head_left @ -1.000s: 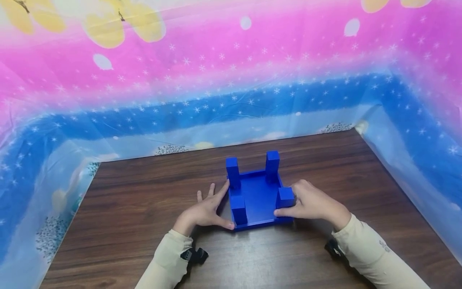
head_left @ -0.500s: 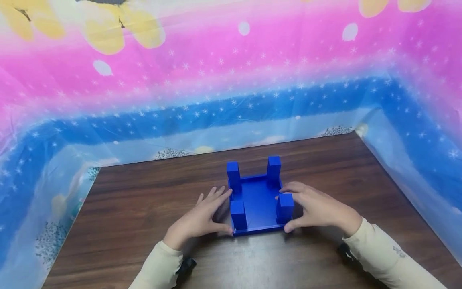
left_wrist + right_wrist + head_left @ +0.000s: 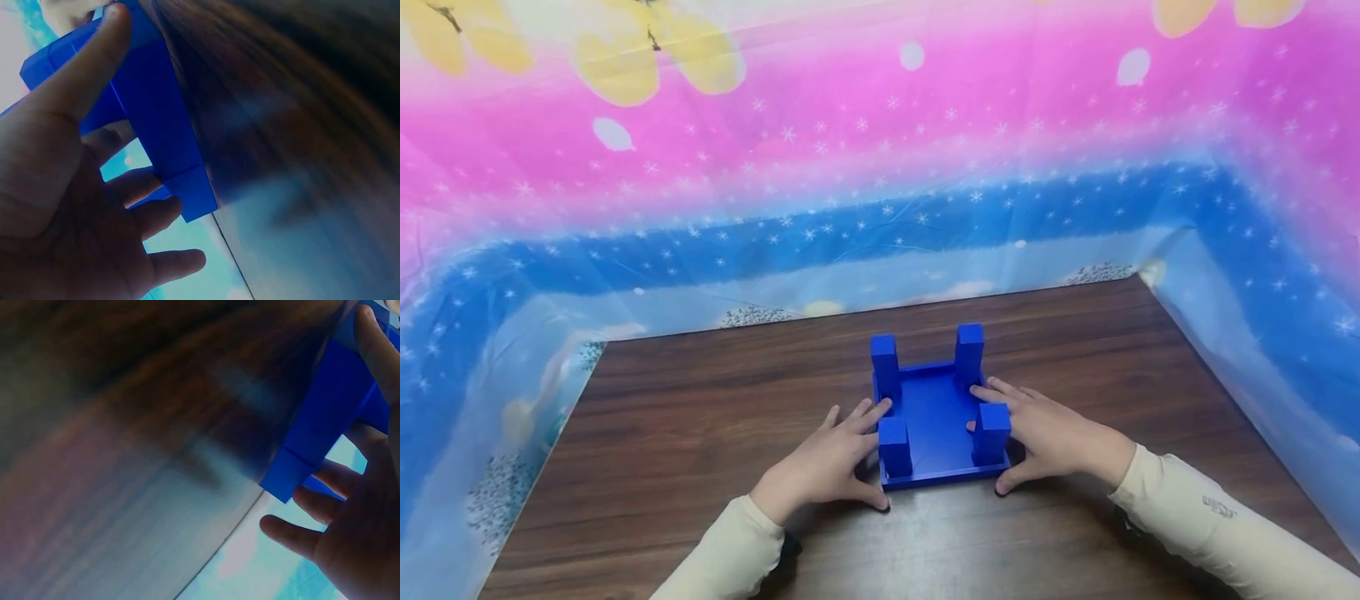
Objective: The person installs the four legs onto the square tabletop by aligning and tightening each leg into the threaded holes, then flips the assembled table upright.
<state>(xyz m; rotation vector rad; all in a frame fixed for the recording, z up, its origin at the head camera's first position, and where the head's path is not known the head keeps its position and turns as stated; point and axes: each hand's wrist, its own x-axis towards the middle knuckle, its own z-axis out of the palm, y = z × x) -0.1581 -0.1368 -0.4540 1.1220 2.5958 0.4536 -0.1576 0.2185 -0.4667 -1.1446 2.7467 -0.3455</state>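
Observation:
A blue shallow square piece (image 3: 936,429) lies on the table, an upright post at each corner, like a small table upside down. My left hand (image 3: 820,465) is at its left side, fingers spread and reaching over the rim between the two left posts, thumb near the front-left corner. On the opposite side my right hand (image 3: 1063,435) has its fingertips over the right rim around the front-right post (image 3: 993,433), thumb by the front corner. Both wrist views show loosely extended fingers beside the blue side wall (image 3: 153,103); part of the far rim is hidden.
The dark wood-grain table (image 3: 715,400) extends around the blue piece on all sides. A pink and blue patterned cloth (image 3: 850,167) hangs behind and along both sides of the table.
The right hand has let go of the front-right post and spread its fingers along the right side. The left fingers have moved over the rim. The blue piece shows little movement.

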